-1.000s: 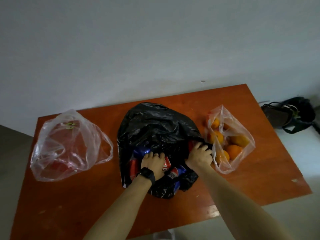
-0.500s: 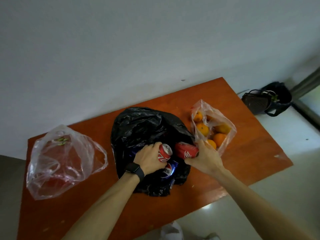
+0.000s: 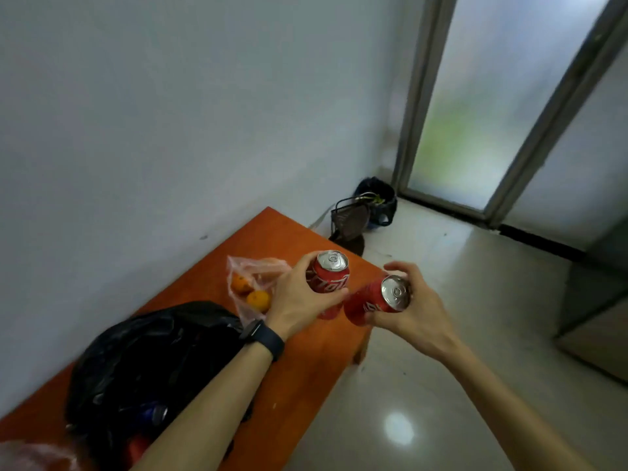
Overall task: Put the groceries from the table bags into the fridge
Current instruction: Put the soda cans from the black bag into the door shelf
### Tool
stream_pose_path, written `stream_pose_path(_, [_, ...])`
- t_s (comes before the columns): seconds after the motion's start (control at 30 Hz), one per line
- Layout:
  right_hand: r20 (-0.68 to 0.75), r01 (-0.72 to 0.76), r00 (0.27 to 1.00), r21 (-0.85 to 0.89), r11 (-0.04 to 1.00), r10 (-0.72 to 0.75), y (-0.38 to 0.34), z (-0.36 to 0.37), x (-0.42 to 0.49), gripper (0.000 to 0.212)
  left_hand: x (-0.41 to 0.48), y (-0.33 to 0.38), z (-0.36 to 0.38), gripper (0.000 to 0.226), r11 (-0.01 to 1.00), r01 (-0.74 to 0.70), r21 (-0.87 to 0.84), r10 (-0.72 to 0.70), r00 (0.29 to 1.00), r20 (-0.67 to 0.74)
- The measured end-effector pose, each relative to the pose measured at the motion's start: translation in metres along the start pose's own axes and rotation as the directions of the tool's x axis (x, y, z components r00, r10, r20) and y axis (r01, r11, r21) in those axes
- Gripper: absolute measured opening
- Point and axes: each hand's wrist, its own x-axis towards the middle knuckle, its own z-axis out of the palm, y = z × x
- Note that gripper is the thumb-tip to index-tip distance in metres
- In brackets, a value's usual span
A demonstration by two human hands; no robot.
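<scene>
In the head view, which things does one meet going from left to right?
Black bag, clear bag of oranges, red can in the left hand, second red can in the right hand, glass door.

A: What stands behind the worktop point(image 3: 299, 379)?

B: A plain pale wall point(image 3: 136, 130). The orange-brown top sits right against it.

A: And the floor point(image 3: 458, 334)?

B: Pale and glossy, with 1 round bright glare spot point(image 3: 399, 428) on it.

A: Any windows?

B: A tall frosted pane point(image 3: 475, 113) in a grey metal frame point(image 3: 413, 96), top right. Daylight and a green blur come through it. 2 dark bags point(image 3: 353, 217) sit on the floor in the corner, beside the frame. A grey cabinet point(image 3: 598, 317) shows at the right edge.
</scene>
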Motion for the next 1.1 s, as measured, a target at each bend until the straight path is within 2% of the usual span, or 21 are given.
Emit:
stream_pose_path(0.13, [-0.220, -0.044, 0.974, 0.071, 0.996, 0.058, 0.033, -0.116, -0.041, 0.076, 0.021, 0.077, 0.094, 0.066, 0.993, -0.072, -0.098, 0.083, 0.990, 0.111])
stream_pose_path(0.23, [-0.332, -0.052, 0.939, 0.115, 0.992, 0.088, 0.065, -0.202, -0.072, 0.069, 0.032, 0.137, 0.169, 0.072, 0.980, -0.123, -0.156, 0.154, 0.966, 0.206])
stream_pose_path(0.33, [-0.430, -0.044, 0.896, 0.154, 0.987, 0.107, 0.093, -0.280, -0.102, 0.066, 0.037, 0.199, 0.237, 0.066, 0.956, -0.213, -0.201, 0.261, 0.932, 0.251])
stream_pose_path(0.43, [-0.557, -0.045, 0.817, 0.191, 0.980, 0.147, 0.118, -0.346, -0.131, 0.073, 0.040, 0.259, 0.297, 0.064, 0.922, -0.305, -0.238, 0.365, 0.888, 0.279])
stream_pose_path(0.53, [-0.664, -0.028, 0.727, 0.227, 0.973, 0.176, 0.135, -0.402, -0.153, 0.070, 0.044, 0.312, 0.346, 0.065, 0.886, -0.370, -0.278, 0.447, 0.839, 0.309])
stream_pose_path(0.8, [-0.813, 0.031, 0.566, 0.185, 0.982, 0.135, 0.164, -0.532, -0.168, 0.066, 0.066, 0.438, 0.453, 0.068, 0.762, -0.521, -0.385, 0.640, 0.698, 0.323])
stream_pose_path(0.97, [-0.873, 0.103, 0.483, 0.140, 0.985, 0.073, 0.175, -0.611, -0.137, 0.066, 0.096, 0.504, 0.509, 0.066, 0.701, -0.552, -0.451, 0.696, 0.666, 0.268])
stream_pose_path(1.1, [-0.896, 0.156, 0.444, 0.113, 0.981, 0.033, 0.183, -0.666, -0.101, 0.067, 0.128, 0.544, 0.546, 0.065, 0.700, -0.564, -0.438, 0.692, 0.686, 0.224])
